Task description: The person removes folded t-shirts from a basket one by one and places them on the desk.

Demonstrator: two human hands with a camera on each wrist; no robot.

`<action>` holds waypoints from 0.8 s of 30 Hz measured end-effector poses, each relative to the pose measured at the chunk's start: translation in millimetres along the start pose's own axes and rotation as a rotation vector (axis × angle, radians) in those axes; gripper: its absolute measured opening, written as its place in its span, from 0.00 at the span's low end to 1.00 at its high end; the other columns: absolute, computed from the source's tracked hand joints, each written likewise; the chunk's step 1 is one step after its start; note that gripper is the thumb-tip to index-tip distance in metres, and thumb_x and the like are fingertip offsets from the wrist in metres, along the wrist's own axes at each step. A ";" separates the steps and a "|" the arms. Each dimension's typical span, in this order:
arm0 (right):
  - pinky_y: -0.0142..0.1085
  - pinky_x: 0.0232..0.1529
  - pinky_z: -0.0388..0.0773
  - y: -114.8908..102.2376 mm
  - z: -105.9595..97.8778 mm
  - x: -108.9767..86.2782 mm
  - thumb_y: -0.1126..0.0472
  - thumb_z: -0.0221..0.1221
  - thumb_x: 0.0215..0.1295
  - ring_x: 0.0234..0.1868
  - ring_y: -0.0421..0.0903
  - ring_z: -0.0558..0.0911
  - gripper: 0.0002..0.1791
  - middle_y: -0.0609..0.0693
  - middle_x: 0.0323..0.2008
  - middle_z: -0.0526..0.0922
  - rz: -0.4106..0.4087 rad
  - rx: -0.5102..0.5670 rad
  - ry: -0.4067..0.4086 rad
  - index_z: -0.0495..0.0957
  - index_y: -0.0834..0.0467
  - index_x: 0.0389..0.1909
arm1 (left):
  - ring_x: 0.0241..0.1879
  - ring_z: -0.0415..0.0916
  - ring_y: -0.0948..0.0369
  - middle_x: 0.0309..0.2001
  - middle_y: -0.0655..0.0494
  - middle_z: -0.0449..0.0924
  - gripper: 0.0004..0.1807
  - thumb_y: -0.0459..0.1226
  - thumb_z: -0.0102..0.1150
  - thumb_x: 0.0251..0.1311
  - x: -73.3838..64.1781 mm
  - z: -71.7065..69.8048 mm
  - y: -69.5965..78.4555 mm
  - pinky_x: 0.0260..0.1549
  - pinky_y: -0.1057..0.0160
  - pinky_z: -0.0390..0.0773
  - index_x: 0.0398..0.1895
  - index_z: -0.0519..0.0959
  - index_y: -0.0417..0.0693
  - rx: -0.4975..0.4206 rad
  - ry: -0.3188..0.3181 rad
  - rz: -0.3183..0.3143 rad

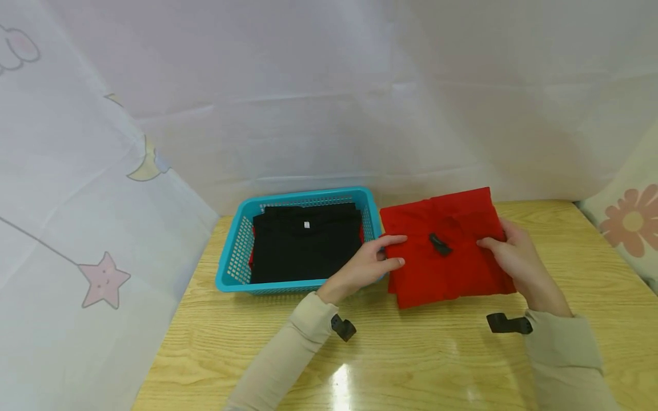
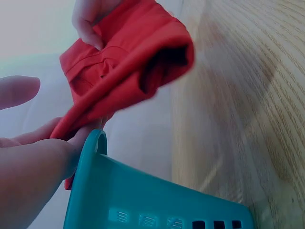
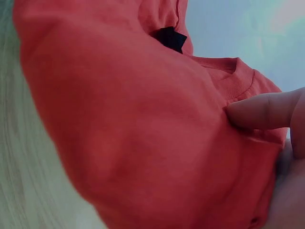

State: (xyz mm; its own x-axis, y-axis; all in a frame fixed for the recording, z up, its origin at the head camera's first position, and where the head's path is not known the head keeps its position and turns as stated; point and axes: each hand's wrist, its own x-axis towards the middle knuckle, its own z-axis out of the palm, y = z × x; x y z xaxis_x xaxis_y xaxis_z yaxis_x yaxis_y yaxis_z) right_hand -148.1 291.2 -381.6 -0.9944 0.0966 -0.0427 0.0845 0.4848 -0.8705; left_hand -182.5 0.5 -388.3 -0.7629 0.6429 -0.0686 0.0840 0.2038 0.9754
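Observation:
A folded red T-shirt (image 1: 452,268) is held up over the right part of the table, its dark neck label (image 1: 440,244) showing near the middle. My left hand (image 1: 362,265) grips its left edge beside the basket, with two digits over the cloth and the others hidden. On the opposite edge my right hand (image 1: 519,260) pinches the fabric, thumb on top and fingers behind. The right wrist view shows that thumb (image 3: 262,112) pressing close to the collar. In the left wrist view the folded layers of the red T-shirt (image 2: 128,67) stand above the basket rim.
A blue plastic basket (image 1: 231,245) stands left of the shirt, holding a folded black garment (image 1: 303,251) with red cloth peeking out at its sides. Under everything is a wood-grain table (image 1: 411,365). A pale printed sheet (image 1: 319,114) hangs behind it.

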 end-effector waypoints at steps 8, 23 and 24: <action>0.35 0.38 0.73 3.7 2.8 1.7 0.59 0.48 0.71 0.39 0.37 0.73 0.25 0.35 0.42 0.71 0.016 -0.012 -0.023 0.61 0.65 0.65 | 0.20 0.50 0.63 0.21 0.63 0.63 0.28 0.35 0.54 0.67 1.0 2.0 -2.8 0.24 0.68 0.59 0.70 0.66 0.51 -0.016 0.001 -0.015; 0.39 0.38 0.75 9.5 3.8 4.9 0.52 0.44 0.73 0.41 0.44 0.75 0.26 0.45 0.46 0.71 0.094 0.064 -0.087 0.58 0.64 0.65 | 0.22 0.53 0.63 0.32 0.62 0.69 0.25 0.35 0.54 0.67 2.2 1.6 -4.2 0.26 0.67 0.61 0.68 0.68 0.51 -0.010 0.009 -0.025; 0.39 0.38 0.75 9.9 4.0 5.2 0.52 0.44 0.73 0.41 0.44 0.75 0.26 0.45 0.46 0.71 0.097 0.062 -0.086 0.58 0.64 0.65 | 0.23 0.54 0.63 0.36 0.63 0.70 0.25 0.35 0.54 0.67 2.4 1.7 -4.2 0.27 0.67 0.62 0.68 0.68 0.51 -0.006 0.009 -0.024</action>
State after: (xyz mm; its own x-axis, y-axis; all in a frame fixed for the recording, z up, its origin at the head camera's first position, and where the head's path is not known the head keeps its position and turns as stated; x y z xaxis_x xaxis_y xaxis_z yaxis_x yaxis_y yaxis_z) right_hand -152.7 293.1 -392.5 -0.9838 0.0640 -0.1673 0.1786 0.4222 -0.8888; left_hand -183.6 2.4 -393.0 -0.7704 0.6311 -0.0904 0.0617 0.2150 0.9747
